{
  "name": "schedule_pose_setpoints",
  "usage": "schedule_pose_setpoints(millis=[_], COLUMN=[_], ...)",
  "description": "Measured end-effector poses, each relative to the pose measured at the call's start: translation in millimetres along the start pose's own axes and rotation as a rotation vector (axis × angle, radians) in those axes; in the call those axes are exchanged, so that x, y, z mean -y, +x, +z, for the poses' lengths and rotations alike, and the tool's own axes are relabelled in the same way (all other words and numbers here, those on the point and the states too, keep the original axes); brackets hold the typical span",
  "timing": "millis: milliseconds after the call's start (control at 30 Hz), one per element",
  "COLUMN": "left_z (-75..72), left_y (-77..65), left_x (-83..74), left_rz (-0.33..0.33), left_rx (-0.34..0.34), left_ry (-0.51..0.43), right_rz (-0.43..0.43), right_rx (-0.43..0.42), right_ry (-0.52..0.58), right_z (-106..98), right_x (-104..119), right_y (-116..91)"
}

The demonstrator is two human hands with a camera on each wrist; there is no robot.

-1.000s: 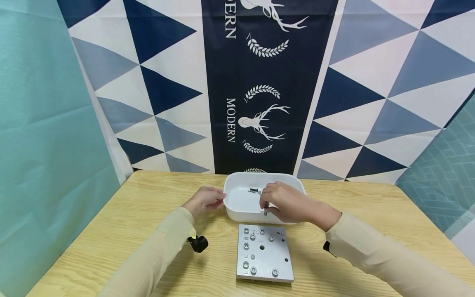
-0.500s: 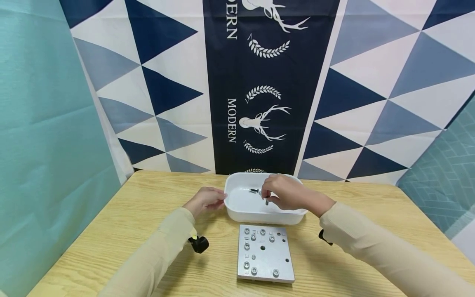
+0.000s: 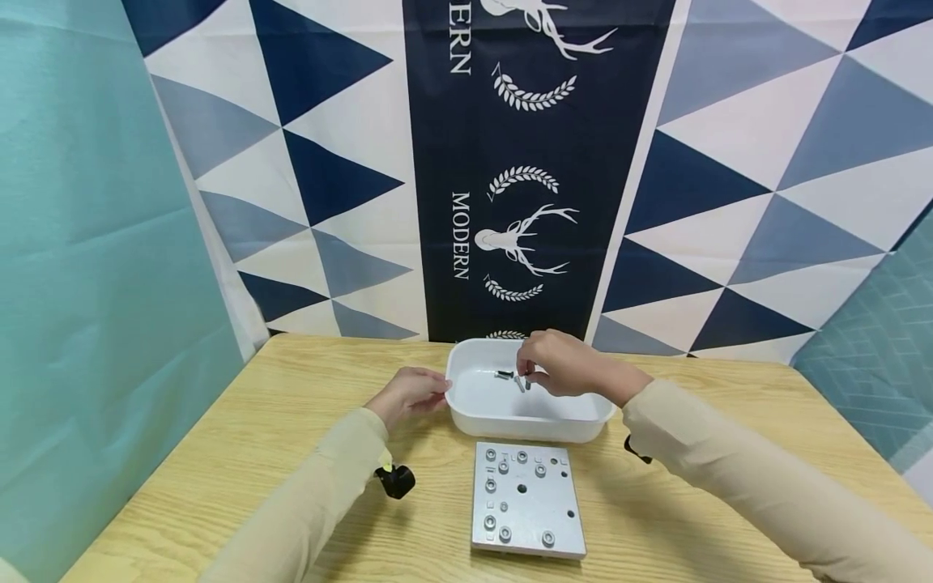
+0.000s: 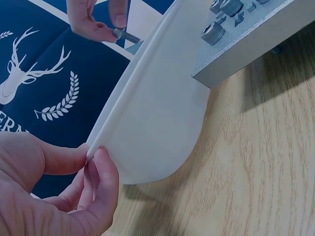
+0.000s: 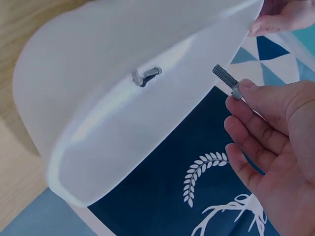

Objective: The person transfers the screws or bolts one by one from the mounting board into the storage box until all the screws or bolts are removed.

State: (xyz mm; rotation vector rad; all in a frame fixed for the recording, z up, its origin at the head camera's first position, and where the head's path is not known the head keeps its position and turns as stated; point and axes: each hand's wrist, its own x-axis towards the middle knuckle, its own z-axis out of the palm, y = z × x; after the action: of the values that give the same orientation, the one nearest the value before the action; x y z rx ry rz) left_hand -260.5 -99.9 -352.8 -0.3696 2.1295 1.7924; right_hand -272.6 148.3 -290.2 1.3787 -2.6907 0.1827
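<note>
My left hand (image 4: 64, 191) pinches the rim of a white plastic tub (image 3: 525, 425) between thumb and fingers, at the tub's left end. Over the tub, my right hand (image 3: 564, 364) pinches a silver socket head screw (image 5: 227, 78) by its head, thumb against forefinger, with the threaded end sticking out. A few more screws (image 5: 147, 76) lie together on the tub's floor. In front of the tub sits a thick silver metal plate (image 3: 528, 514), with several socket head screws (image 4: 213, 33) standing in its holes and a few bare holes toward its right side.
Everything stands on a light wood table (image 3: 306, 397). Behind the tub hangs a patterned cloth (image 3: 350, 267) with triangles and a dark deer stripe. A teal sheet (image 3: 109, 283) closes off the left side. A black wrist camera (image 3: 397, 481) sits under the left sleeve.
My right hand has moved away from me, from the tub's near wall to over its middle, with the screw in its fingers. The left hand keeps its hold on the rim.
</note>
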Motion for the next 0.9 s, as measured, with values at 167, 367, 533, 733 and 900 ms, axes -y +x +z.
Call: schedule_pose_setpoints(millis=[167,367,533,733,900], left_z=[-0.9,-1.8,0.3,0.9,-0.6], left_y=[0.8,-0.9,0.8,3.2,3.7], left_x=[1.2,-0.2,-0.8,2.5,1.0], left_rz=[-0.004,-0.008,-0.015,-0.014,-0.026], left_rx=[-0.007,0.005,-0.013,-0.012,-0.027], left_ry=[0.0,-0.004,-0.014,-0.019,-0.01], right_rz=[0.002,0.048,0.102,0.147,0.147], right_rx=[0.005,0.044,0.074,0.101,0.104], right_ry=[0.008,0.027,0.034,0.052,0.03], right_z=[-0.9,-1.0,1.4,5.9,4.3], right_x=[-8.3,-19.0,-28.2,-35.7,-37.5], right_y=[6.7,12.7,18.2,21.8,20.1])
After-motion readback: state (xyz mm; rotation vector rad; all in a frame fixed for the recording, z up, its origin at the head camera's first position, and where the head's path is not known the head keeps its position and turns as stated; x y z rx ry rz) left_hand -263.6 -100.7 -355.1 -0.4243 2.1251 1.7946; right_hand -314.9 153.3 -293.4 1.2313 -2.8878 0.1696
